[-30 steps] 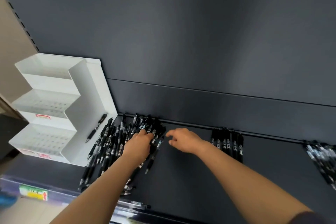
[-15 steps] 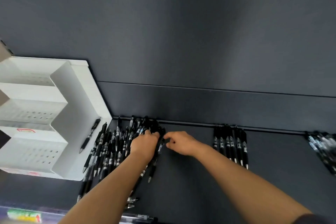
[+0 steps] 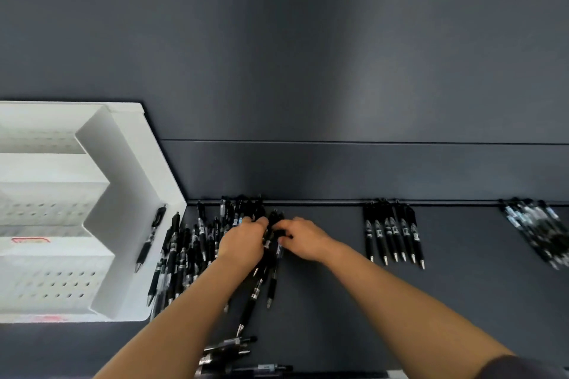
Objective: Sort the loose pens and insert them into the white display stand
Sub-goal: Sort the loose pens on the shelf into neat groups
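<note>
A loose pile of black pens (image 3: pixel 191 252) lies on the dark shelf, right of the white display stand (image 3: pixel 129 194). The stand has stepped tiers with rows of small holes, and no pens stand in them. One black pen (image 3: pixel 151 237) leans against its right side wall. My left hand (image 3: pixel 243 243) rests on the right part of the pile with its fingers curled into the pens. My right hand (image 3: pixel 301 238) meets it from the right and pinches black pens at the pile's top edge. Which pens each hand holds is hidden by the fingers.
A neat row of black pens (image 3: pixel 392 234) lies to the right of my hands, and another bunch (image 3: pixel 535 224) sits at the far right. Several more pens (image 3: pixel 231 348) lie near the shelf's front edge. A dark back wall (image 3: pixel 308 71) rises behind the shelf.
My right hand has moved left until it touches the pile beside my left hand. The view has shifted right, so the stand sits further left.
</note>
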Action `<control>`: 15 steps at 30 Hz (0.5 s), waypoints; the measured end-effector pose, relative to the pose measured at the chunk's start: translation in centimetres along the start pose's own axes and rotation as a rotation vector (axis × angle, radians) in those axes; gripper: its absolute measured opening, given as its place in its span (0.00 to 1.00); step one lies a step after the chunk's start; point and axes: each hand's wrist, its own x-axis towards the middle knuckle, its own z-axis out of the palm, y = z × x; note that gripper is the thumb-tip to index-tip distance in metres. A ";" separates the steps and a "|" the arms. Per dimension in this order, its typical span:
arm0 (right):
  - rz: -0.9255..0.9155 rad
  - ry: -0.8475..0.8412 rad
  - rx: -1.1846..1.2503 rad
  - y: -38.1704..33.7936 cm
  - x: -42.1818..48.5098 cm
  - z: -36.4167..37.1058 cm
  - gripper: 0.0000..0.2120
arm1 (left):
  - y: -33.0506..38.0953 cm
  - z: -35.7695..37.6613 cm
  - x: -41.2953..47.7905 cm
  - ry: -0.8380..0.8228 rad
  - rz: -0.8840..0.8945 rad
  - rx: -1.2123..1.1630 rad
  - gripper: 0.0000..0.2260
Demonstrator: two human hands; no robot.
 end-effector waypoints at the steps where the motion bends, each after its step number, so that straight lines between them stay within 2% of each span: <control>1: 0.010 0.004 0.000 -0.3 0.2 0.1 0.19 | -0.4 -0.2 -0.1 0.020 0.002 -0.055 0.12; 5: 0.071 0.024 -0.008 -1.4 0.8 0.5 0.17 | -1.9 -0.6 -0.3 0.065 0.032 -0.148 0.10; 11: 0.115 0.088 0.054 -1.9 0.0 0.2 0.17 | -2.3 -0.3 -0.6 -0.005 0.061 -0.153 0.12; 13: 0.174 0.161 0.049 -1.8 -0.8 0.0 0.11 | -1.7 -0.1 -0.9 -0.007 0.052 -0.120 0.10; 15: 0.255 0.138 0.023 -1.9 -1.6 -0.1 0.05 | -1.3 0.1 -1.2 -0.001 0.059 -0.092 0.08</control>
